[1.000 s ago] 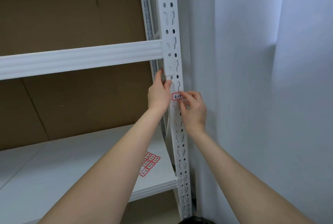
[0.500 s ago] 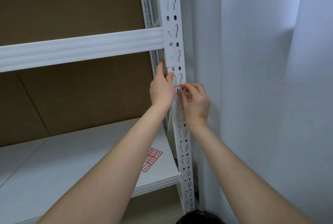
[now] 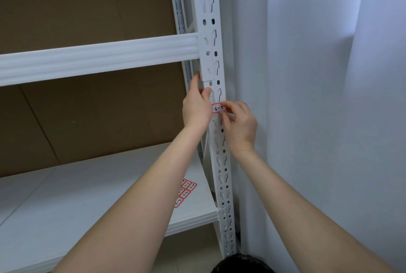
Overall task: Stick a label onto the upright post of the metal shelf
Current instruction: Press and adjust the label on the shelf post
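Observation:
A white perforated upright post (image 3: 208, 30) of the metal shelf runs down the middle of the view. A small white label with a red border (image 3: 218, 108), handwritten "6-5", lies against the post's front face below the crossbeam joint. My right hand (image 3: 239, 126) pinches the label's right end with curled fingers. My left hand (image 3: 196, 107) grips the post's left edge beside the label, thumb on the front face and fingers wrapped behind.
A white crossbeam (image 3: 98, 59) meets the post above my hands. The white shelf board (image 3: 66, 202) below carries a sheet of red-bordered labels (image 3: 185, 192). Brown cardboard (image 3: 87, 118) backs the shelf. A white wall (image 3: 318, 118) stands close on the right.
The view has shifted slightly, so the post and beam sit lower in frame than half a second ago. Both hands stay at the label on the post; the label shows more fully.

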{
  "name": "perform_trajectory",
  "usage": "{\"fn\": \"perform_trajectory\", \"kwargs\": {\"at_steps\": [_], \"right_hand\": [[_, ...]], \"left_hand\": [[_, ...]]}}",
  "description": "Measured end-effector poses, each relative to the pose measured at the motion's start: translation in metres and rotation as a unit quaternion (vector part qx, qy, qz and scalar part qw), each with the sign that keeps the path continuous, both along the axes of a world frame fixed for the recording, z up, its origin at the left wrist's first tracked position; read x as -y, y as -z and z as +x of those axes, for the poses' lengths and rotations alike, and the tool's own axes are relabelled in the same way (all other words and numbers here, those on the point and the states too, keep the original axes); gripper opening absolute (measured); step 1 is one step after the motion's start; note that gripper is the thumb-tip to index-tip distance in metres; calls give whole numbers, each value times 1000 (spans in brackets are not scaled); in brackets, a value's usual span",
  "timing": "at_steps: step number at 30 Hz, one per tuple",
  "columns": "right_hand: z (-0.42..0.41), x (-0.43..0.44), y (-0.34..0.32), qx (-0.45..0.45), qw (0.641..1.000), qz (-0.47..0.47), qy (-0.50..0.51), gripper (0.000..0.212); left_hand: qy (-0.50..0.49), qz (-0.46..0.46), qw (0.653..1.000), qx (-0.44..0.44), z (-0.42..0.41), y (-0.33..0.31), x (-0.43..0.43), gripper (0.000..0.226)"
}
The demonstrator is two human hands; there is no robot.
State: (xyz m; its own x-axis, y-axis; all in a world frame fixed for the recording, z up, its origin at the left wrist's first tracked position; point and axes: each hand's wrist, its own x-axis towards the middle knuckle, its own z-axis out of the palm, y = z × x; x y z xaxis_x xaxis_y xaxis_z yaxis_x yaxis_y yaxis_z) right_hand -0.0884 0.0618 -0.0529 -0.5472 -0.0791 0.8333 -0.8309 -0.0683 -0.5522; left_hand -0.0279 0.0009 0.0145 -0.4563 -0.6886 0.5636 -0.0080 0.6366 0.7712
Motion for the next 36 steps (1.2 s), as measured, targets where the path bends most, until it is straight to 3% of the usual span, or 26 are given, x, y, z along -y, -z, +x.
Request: {"fn": "perform_trajectory", "kwargs": {"at_steps": [9,16,25,36], "right_hand": [[3,8,3,6,1000,-1,22,16],[-1,-1,-11,42,995,77,36,7],[3,1,-14,75,994,68,48,9],[5,4,-13,15,990,92,104,9]], "left_hand": [[-16,0,1000,11,-3,-1,-1,48],[-1,18,1000,10,1,-4,-3,48],[17,38,999,1,5,-6,-4,47],[16,32,999,-1,4,-4,-2,46]]}}
